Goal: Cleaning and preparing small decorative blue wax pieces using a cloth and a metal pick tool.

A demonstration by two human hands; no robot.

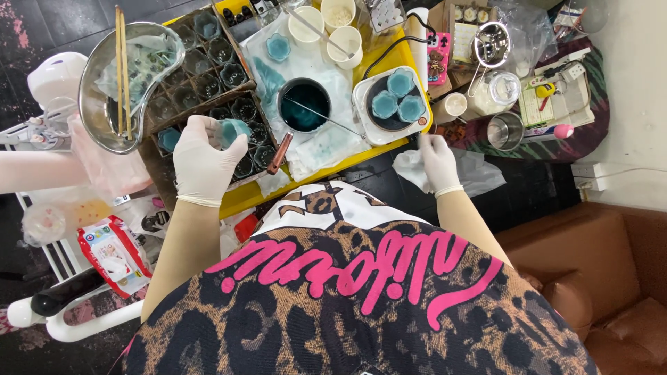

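Observation:
My left hand (203, 161), in a white glove, holds a small flower-shaped cup of pale blue wax (234, 130) over a dark tray of similar glass cups (208, 90). My right hand (438, 158), also gloved, rests on a crumpled white tissue (411, 169) at the edge of the yellow table (240, 196). Between the hands stands a round pot of dark teal liquid (304, 104) with a thin stirring stick in it. A white hot plate (391, 104) to its right carries three pale blue cups.
A steel bowl (104, 76) with chopsticks sits at the far left. White cups (344, 42), a steel cup (505, 130), a glass jar (499, 89) and a strainer crowd the back right. A brown sofa (604, 278) is at lower right; a wipes packet (114, 253) lies lower left.

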